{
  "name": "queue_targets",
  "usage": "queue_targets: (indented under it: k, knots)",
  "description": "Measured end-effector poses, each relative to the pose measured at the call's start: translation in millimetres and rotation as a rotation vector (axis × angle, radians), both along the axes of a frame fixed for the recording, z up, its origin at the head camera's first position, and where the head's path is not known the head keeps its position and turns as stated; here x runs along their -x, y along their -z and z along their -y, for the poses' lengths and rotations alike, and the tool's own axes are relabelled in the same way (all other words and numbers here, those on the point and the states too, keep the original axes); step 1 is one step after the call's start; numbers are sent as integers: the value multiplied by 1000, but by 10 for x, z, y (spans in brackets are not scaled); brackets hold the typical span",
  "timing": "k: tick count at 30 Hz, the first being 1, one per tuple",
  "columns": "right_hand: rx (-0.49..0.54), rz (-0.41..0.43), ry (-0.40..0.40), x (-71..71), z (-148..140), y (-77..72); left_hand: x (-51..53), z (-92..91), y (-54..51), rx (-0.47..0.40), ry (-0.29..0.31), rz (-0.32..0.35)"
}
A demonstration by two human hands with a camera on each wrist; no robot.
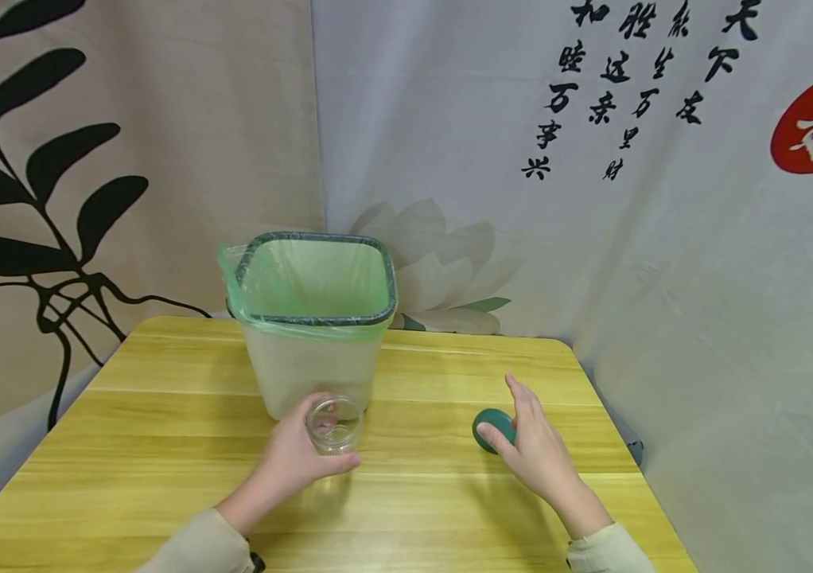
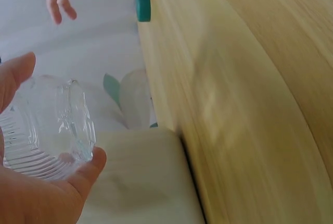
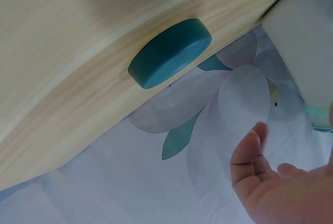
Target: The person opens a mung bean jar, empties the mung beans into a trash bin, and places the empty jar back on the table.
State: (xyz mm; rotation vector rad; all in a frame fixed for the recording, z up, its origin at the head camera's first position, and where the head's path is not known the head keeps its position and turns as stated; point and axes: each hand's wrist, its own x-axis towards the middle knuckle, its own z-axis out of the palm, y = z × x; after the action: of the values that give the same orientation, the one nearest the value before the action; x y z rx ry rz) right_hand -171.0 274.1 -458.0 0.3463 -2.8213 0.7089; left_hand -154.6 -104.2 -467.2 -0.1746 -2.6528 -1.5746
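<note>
My left hand [image 1: 290, 454] holds a clear glass jar [image 1: 336, 424] above the table, thumb on one side and fingers on the other. In the left wrist view, ridges run along the side of the glass jar [image 2: 49, 130]. A round green lid [image 1: 492, 430] lies on the table to the right. Over that lid, my right hand [image 1: 541, 452] hovers with its fingers apart and nothing held. The right wrist view shows the green lid [image 3: 170, 53] resting on the wood, apart from the right hand [image 3: 281, 187].
A pale bin [image 1: 317, 370] lined with a green plastic bag [image 1: 313, 278] stands at the table's back left, just behind the jar. The wooden table [image 1: 406, 525] ends at a printed cloth backdrop [image 1: 442, 135] behind and at the right.
</note>
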Motion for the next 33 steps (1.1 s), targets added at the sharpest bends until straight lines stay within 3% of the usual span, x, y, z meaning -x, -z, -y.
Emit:
queue_targets:
  k: [6,20,33]
  knots:
    - [-10,6,-6,-6,-15,15,44,-86,71,55,-6,-31]
    - [-34,-32,-28,-11,-51,91,144,-330,168,6,-2,-15]
    - [-52,-13,-33,-50,-89,138,250,-547,256,19,59,-5]
